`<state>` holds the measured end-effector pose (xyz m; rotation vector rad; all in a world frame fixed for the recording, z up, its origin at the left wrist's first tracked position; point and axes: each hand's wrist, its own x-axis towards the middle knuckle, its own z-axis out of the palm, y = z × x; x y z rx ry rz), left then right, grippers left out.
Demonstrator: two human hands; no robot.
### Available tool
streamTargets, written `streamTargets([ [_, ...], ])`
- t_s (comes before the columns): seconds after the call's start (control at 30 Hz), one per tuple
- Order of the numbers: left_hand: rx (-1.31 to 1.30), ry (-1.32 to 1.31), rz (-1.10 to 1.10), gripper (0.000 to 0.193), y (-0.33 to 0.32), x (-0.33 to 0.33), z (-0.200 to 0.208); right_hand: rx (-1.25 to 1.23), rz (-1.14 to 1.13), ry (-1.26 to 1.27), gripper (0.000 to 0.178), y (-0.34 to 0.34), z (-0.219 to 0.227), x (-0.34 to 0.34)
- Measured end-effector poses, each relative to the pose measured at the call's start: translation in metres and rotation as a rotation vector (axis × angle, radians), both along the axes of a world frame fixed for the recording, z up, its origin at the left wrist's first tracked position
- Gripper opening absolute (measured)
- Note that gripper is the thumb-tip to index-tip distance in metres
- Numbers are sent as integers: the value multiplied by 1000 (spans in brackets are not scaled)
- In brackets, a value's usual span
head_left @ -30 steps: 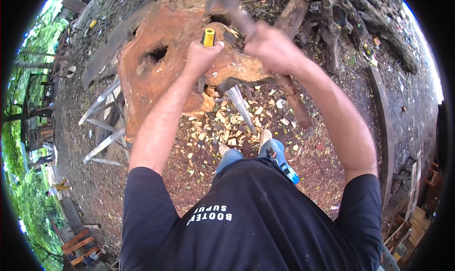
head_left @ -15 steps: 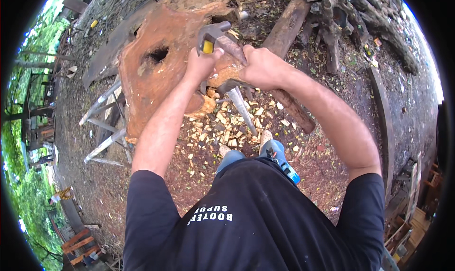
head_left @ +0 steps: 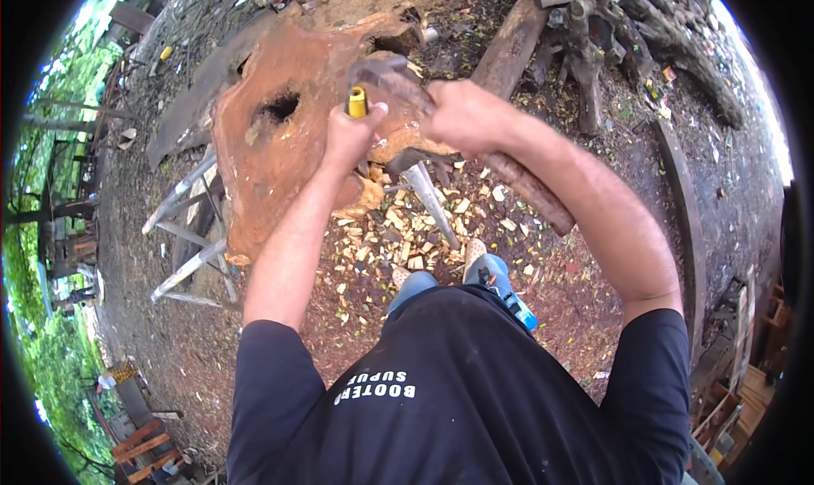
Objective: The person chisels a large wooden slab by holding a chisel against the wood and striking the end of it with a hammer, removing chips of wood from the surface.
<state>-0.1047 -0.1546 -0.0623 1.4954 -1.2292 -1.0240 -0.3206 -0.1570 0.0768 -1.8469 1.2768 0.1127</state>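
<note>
My left hand [head_left: 349,136] is closed around a chisel with a yellow handle [head_left: 357,103]; its end sticks up above my fist, and the blade is mostly hidden below. My right hand [head_left: 466,120] grips a hammer by its thick wooden handle [head_left: 530,192], which runs back under my forearm. The hammer's head [head_left: 373,68], blurred by motion, is just beyond the chisel's end. Both hands are over the near right edge of a large reddish-brown wood slab [head_left: 288,163] with a dark hole in it. Pale, freshly cut wood shows at that edge.
Metal legs [head_left: 191,269] stick out left of the slab. Wood chips [head_left: 407,235] litter the ground before my feet. Gnarled roots [head_left: 585,61] and a plank [head_left: 513,40] lie at the far right; a long beam [head_left: 685,231] runs along the right side.
The hammer's head has shifted slightly away, uncovering the chisel's yellow end. My left hand has moved a little left and nearer, still holding the chisel. My right hand has moved slightly left.
</note>
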Motion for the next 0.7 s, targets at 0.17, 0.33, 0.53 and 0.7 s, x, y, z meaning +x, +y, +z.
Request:
streamTargets([
  [0.17, 74, 22, -2, 22, 3, -1, 12, -242, -337, -394, 27, 3, 48, -19],
  [0.33, 48, 13, -20, 20, -2, -4, 6, -368, -49, -49, 61, 8, 5, 8],
  [0.53, 98, 19, -40, 22, -9, 1, -3, -104, -141, -142, 26, -5, 25, -3],
  [0.7, 109, 15, -30, 23, -8, -3, 1, -322, -387, -406, 24, 3, 43, -6],
])
